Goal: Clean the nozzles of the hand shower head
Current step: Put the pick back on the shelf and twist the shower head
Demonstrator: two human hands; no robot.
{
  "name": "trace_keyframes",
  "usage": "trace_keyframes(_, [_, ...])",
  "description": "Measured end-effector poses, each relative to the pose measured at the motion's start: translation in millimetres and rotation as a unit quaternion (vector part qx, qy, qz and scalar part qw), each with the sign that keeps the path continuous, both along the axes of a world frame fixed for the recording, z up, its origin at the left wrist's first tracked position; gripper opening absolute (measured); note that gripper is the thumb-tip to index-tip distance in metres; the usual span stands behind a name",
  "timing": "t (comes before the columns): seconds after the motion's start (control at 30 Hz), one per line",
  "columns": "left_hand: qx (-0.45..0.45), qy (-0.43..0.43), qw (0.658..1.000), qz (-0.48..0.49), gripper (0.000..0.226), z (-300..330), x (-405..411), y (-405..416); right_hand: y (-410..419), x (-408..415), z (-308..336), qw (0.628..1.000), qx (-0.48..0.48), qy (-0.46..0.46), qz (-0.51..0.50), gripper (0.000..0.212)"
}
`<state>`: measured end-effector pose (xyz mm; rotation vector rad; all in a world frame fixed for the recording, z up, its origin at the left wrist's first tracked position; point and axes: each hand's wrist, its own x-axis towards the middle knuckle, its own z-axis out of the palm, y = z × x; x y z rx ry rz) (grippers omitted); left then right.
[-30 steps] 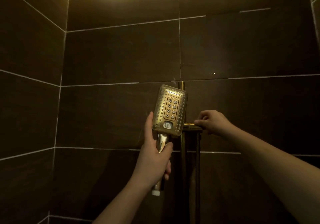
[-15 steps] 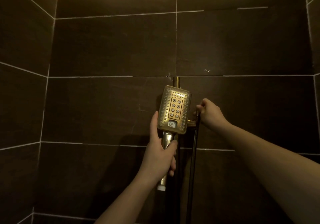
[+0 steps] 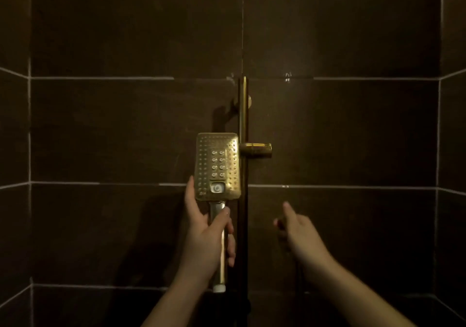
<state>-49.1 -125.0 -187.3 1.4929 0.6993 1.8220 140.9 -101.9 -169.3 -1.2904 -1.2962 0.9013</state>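
The gold hand shower head (image 3: 216,166) is rectangular, and its nozzle face with many small dots points at me. My left hand (image 3: 205,241) grips its handle (image 3: 222,253) and holds it upright, just left of the gold slide rail (image 3: 243,114). The handle's white end (image 3: 219,288) shows below my palm. My right hand (image 3: 297,230) is lower right of the rail, index finger raised and the other fingers curled. A dark hose (image 3: 300,273) hangs down from under it, seemingly held. The gold holder (image 3: 256,150) on the rail is bare.
Dark brown wall tiles with pale grout lines close in on three sides, with corners at the far left (image 3: 29,150) and far right (image 3: 438,150). The rail runs down the middle of the back wall. The light is dim.
The view has tilted down and drawn back. My right hand has left the holder and dropped below it with the hose. The shower head now stands left of the rail, lower than before.
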Motion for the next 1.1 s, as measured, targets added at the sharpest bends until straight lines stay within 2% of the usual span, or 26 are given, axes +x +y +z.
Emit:
trace_keyframes(0.07, [-0.021,-0.021,1.0,0.009,0.086,-22.1,-4.0,-6.4,-18.2,-8.2,-46.3,0.999,-0.04,-0.024,0.017,0.041])
trace_keyframes(0.13, [-0.048,-0.047,0.998,0.017,0.076,-47.9,-6.8,-11.3,-35.2,-10.6,-88.6,0.993,-0.071,-0.07,0.061,0.027])
trace_keyframes(0.23, [-0.095,-0.107,0.99,0.021,0.037,-92.7,-7.5,-16.5,-62.1,-16.5,-140.1,0.981,-0.097,-0.107,0.127,0.015])
trace_keyframes(0.37, [-0.191,-0.193,0.962,0.023,0.016,-155.8,0.5,-21.7,-96.9,-25.3,-196.2,0.972,-0.124,-0.129,0.152,0.037])
trace_keyframes(0.43, [-0.236,-0.231,0.943,0.028,0.02,-183.1,5.4,-24.1,-110.7,-28.6,-223.3,0.966,-0.136,-0.149,0.161,0.04])
trace_keyframes(0.6, [-0.328,-0.312,0.891,0.018,0.025,-230.1,21.9,-37.3,-136.8,-30.9,-268.6,0.973,-0.078,-0.195,0.095,0.018])
trace_keyframes(0.77, [-0.352,-0.39,0.85,0.033,0.022,-243.3,36.4,-51.6,-151.5,-41.7,-284.0,0.957,-0.029,-0.277,0.081,0.028])
trace_keyframes(0.87, [-0.376,-0.426,0.821,0.058,0.027,-246.0,41.1,-59.0,-157.3,-44.0,-292.2,0.949,-0.044,-0.302,0.086,0.022])
trace_keyframes(0.97, [-0.391,-0.417,0.818,0.068,0.022,-249.0,43.8,-67.9,-162.3,-42.9,-295.8,0.942,-0.027,-0.322,0.085,0.021])
trace_keyframes(1.1, [-0.383,-0.387,0.834,0.085,0.014,-249.4,45.5,-73.7,-166.0,-39.9,-295.5,0.926,0.007,-0.367,0.082,0.025])
